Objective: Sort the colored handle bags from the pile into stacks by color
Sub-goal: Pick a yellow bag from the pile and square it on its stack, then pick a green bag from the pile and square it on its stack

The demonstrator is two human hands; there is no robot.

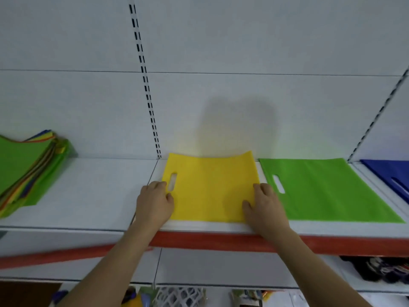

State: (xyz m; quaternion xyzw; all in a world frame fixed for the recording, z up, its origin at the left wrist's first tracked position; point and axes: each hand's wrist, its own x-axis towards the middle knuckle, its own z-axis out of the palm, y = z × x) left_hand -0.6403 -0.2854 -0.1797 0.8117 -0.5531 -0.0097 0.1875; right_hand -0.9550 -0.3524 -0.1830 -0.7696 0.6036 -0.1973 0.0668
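**Yellow bag laid out on the shelf**

A white metal shelf (88,196) with a red front edge runs across a pale back wall with slotted black-and-white uprights (146,85). Along it, from biggest to smallest: at the far left sits the mixed pile of coloured handle bags (24,169), a green one on top, with orange, yellow and blue edges fanned out beneath. To the right of centre lies a flat green fabric bag (321,189) with a die-cut handle slot, just beside the flat yellow fabric bag (210,187) in the middle, whose far edge curls up slightly against the wall. At the far right edge, part of a dark blue bag (391,176) shows, separate from the green.

The left hand (155,202) rests on the yellow bag's left edge next to its handle slot, fingers bent and pressing, thumb on the fabric. The right hand (265,207) presses the bag's right edge, fingers spread loosely, at the border with the green bag. Neither grip closes around anything.
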